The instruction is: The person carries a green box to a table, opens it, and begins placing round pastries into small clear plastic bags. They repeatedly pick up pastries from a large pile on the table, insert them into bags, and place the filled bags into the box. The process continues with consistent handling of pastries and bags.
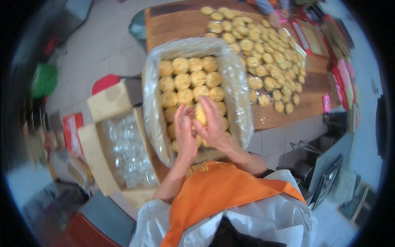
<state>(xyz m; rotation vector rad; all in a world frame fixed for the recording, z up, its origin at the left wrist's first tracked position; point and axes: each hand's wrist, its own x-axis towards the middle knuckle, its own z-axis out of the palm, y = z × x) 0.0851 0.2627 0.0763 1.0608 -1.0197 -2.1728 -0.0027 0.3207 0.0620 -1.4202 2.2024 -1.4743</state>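
Both of my hands are over a cardboard box lined with clear plastic (pixel 237 89), which holds rows of round golden pastries (pixel 182 81). Between my hands is a pastry (pixel 200 115) tipped on its edge; the fingers of my right hand (pixel 213 125) are closed around it. My left hand (pixel 186 132) is beside it, its fingers bent, and I cannot tell whether they hold anything. My hands and wrists hide part of the lower rows. Beyond the box, a heap of pastries (pixel 267 57), some in clear wrap, is spread on the wooden table (pixel 176 27).
At the left stands an open carton (pixel 100 160) full of clear plastic trays (pixel 131 151). A co-worker's hands (pixel 277 18) are at the table's far side. Red boxes (pixel 311 37) and a small pink object (pixel 326 103) are at the right. A red stool (pixel 106 83) is behind the carton.
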